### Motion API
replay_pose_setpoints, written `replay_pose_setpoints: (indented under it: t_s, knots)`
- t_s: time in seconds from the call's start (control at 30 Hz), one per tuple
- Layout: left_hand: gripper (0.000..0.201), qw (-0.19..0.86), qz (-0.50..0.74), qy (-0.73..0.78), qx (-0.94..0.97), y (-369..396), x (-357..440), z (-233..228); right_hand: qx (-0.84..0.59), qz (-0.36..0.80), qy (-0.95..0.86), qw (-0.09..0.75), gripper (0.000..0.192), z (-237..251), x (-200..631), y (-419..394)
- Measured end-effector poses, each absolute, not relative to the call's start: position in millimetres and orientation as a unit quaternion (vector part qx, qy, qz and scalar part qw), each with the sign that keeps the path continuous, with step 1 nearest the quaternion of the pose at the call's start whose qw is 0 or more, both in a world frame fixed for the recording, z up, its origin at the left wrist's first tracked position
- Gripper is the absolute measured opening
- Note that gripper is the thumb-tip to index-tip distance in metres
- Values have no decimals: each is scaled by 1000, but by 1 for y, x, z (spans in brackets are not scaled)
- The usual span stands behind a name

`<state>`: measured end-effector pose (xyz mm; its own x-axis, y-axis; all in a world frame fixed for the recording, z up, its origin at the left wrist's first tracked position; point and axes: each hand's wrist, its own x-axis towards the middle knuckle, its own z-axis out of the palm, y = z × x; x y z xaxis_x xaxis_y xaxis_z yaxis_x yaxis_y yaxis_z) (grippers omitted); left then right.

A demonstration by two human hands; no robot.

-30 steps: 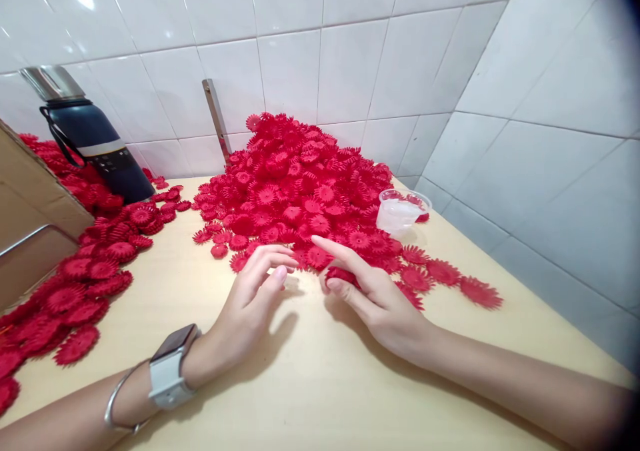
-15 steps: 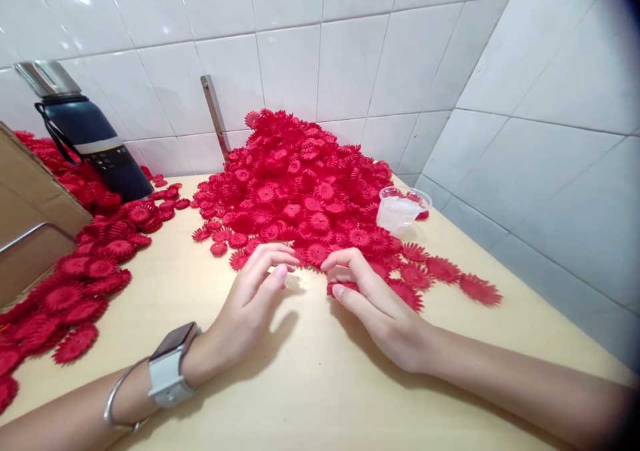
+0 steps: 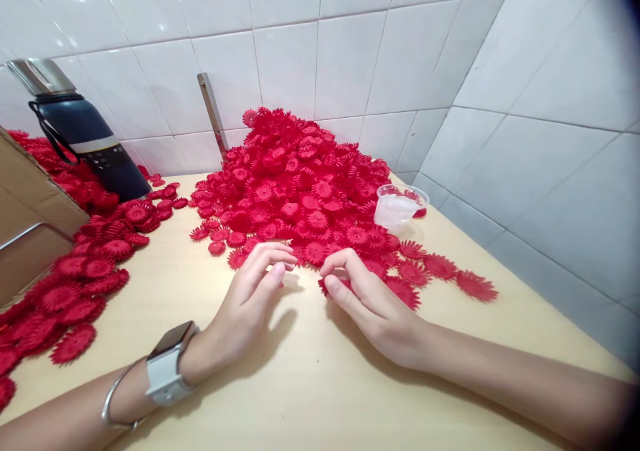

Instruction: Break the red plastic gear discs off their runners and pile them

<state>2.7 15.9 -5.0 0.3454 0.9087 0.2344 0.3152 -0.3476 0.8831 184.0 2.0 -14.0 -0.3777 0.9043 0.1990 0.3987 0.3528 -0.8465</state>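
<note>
My right hand (image 3: 373, 304) is closed on a small red flower-shaped piece (image 3: 326, 286), mostly hidden behind the thumb and fingers. Opposite it, my left hand (image 3: 257, 291) hovers over the table with curved fingers and the thumb apart from them; I see nothing held in it. A silvery watch and a thin bangle are on the left wrist. Just beyond both hands rises a large heap of red flower pieces (image 3: 290, 184) with toothed edges, several of them lying loose at its right side.
A clear plastic cup (image 3: 395, 212) stands at the heap's right edge. On the left are a dark blue flask (image 3: 95, 138), a cardboard box (image 3: 37, 218) and more red flower pieces (image 3: 63, 296). A metal strip (image 3: 213, 114) leans against the tiled wall (image 3: 285, 58) behind the table (image 3: 320, 398).
My right thumb has moved up over the red flower piece, which has shifted slightly left in the fingers. My left hand stays nearly still. The whole view has drifted a little.
</note>
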Motion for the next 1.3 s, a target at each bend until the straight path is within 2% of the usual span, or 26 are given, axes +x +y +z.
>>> replay_pose_setpoints:
  t_s: [0.1,0.2,0.4,0.67,0.87,1.03,1.17,1.3]
  knots:
    - [23,387,383,420,726,16,3,-5,-427,418,-727,338,22,-12,185,3]
    - [23,387,382,419,727,16,4,-5,-424,418,-729,337,29,-12,185,3]
    - [24,385,383,426,724,15,3,-5,-450,356,-758,311,16,-12,185,1]
    - [23,385,387,414,728,17,2,-7,-406,319,-799,307,23,-10,182,4]
    - [23,387,386,417,726,17,3,-7,-460,339,-770,283,19,-9,181,2]
    - [23,393,381,411,729,16,3,-6,-441,342,-772,304,25,-12,181,2]
    - [23,391,382,412,729,17,3,-6,-463,307,-781,286,15,-11,181,2]
    - [23,391,381,412,730,17,3,-6,-476,305,-776,280,15,-10,180,1]
